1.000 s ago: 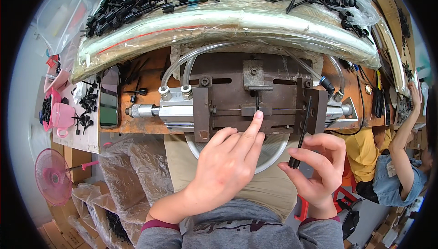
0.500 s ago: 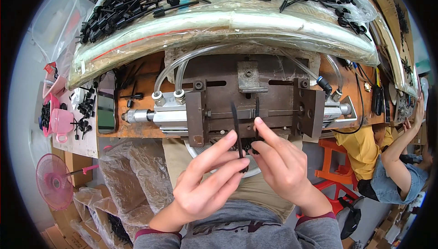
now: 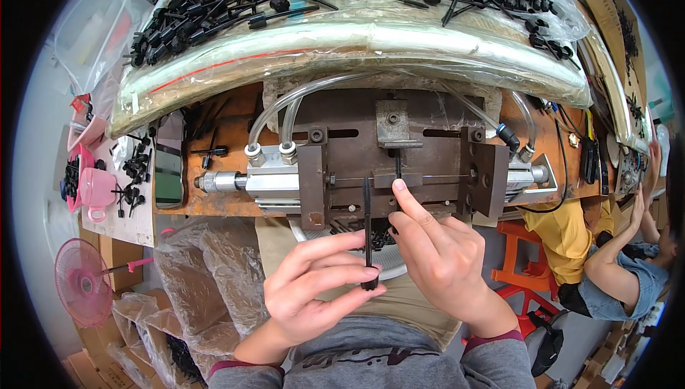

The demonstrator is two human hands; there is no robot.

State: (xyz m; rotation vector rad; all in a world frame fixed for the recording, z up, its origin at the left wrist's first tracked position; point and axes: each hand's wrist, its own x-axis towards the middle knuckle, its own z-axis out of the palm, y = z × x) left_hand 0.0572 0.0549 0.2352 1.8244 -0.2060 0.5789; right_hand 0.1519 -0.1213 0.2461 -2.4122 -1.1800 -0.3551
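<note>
My left hand point(image 3: 307, 275) is closed on a slim black rod with a wider round cap at its lower end point(image 3: 368, 236); the rod stands almost straight up from the fingers. My right hand point(image 3: 446, 257) grips a second black rod point(image 3: 398, 166), its index fingertip against it and its thumb mostly hidden. That rod lies over the small middle block point(image 3: 421, 176) of a dark brown metal fixture point(image 3: 349, 114). Its far end reaches the grey metal bracket point(image 3: 392, 124), and its near end is mostly covered by my fingers.
Air cylinders point(image 3: 271, 186) with clear hoses point(image 3: 275, 107) flank the fixture. Beyond it, a plastic-wrapped ledge point(image 3: 357, 39) carries a heap of black parts point(image 3: 214, 7). Pink cups point(image 3: 96, 189) stand at left. A person in blue point(image 3: 614, 275) works at right, near an orange stool point(image 3: 517, 257).
My right hand's rod has moved away from me, up to the bracket over the block. The rod in my left hand has dropped slightly toward me and stands straighter.
</note>
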